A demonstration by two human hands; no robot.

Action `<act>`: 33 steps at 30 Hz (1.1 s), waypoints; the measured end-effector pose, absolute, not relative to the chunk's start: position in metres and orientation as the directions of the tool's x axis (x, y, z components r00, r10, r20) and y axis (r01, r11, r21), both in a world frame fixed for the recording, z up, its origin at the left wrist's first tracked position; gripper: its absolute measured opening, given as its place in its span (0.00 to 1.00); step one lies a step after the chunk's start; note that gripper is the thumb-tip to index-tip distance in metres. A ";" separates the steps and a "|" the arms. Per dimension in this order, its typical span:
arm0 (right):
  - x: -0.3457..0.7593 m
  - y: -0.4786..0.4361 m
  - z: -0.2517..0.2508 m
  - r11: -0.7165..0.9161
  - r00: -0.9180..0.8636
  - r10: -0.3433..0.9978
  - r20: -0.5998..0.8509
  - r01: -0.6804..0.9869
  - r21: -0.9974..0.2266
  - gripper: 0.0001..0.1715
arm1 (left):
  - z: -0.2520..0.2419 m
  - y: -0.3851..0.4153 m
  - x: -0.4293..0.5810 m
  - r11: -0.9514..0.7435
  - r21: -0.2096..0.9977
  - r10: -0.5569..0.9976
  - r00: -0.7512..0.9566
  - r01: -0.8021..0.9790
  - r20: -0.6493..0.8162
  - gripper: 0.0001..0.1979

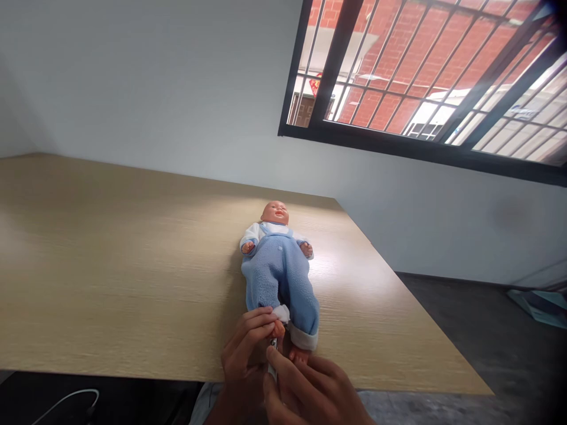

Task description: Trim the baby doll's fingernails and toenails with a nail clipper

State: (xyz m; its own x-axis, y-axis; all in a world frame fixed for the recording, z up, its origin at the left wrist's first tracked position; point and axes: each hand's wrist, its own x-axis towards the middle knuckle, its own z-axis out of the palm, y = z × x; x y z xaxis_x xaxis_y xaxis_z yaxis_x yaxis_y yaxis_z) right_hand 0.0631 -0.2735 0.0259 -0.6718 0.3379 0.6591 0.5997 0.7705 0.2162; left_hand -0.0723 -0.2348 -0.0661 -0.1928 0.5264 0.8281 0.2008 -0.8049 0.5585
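A baby doll in blue fleece overalls and a white shirt lies on its back on the wooden table, head away from me. My left hand pinches the doll's foot at the white trouser cuff. My right hand is closed round a small metal tool, seemingly a nail clipper, held at that foot's toes. The doll's other bare foot sticks out just beside my right hand.
The table's near edge runs just under my hands, its right edge slants off to a dark floor. A white cable lies below the table at the left. A barred window is set in the white wall.
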 end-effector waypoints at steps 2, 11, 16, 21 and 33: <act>0.062 -0.274 0.026 0.771 -0.660 0.342 0.669 0.604 0.201 0.22 | -0.066 -0.235 -0.071 -0.794 0.573 0.538 -0.205 0.204 0.818 0.13; 0.071 -0.277 0.022 0.784 -0.616 0.367 0.697 0.608 0.124 0.22 | -0.064 -0.233 -0.074 -0.742 0.629 0.598 -0.196 0.233 0.777 0.09; 0.075 -0.275 0.021 0.791 -0.619 0.368 0.694 0.601 0.117 0.18 | -0.059 -0.233 -0.073 -0.718 0.642 0.598 -0.232 0.271 0.767 0.10; 0.078 -0.273 0.012 0.798 -0.630 0.328 0.704 0.584 0.151 0.17 | -0.058 -0.233 -0.070 -0.735 0.648 0.604 -0.242 0.199 0.760 0.10; 0.077 -0.272 0.018 0.824 -0.656 0.345 0.671 0.554 0.117 0.17 | -0.060 -0.233 -0.070 -0.732 0.645 0.596 -0.254 0.219 0.762 0.09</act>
State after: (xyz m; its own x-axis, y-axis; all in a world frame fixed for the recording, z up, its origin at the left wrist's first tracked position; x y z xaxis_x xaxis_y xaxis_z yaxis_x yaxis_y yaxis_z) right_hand 0.0772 -0.2715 0.0176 -0.6560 0.3450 0.6713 0.5537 0.8244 0.1175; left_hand -0.0698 -0.2327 -0.0602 -0.2538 0.5958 0.7620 0.2194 -0.7317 0.6453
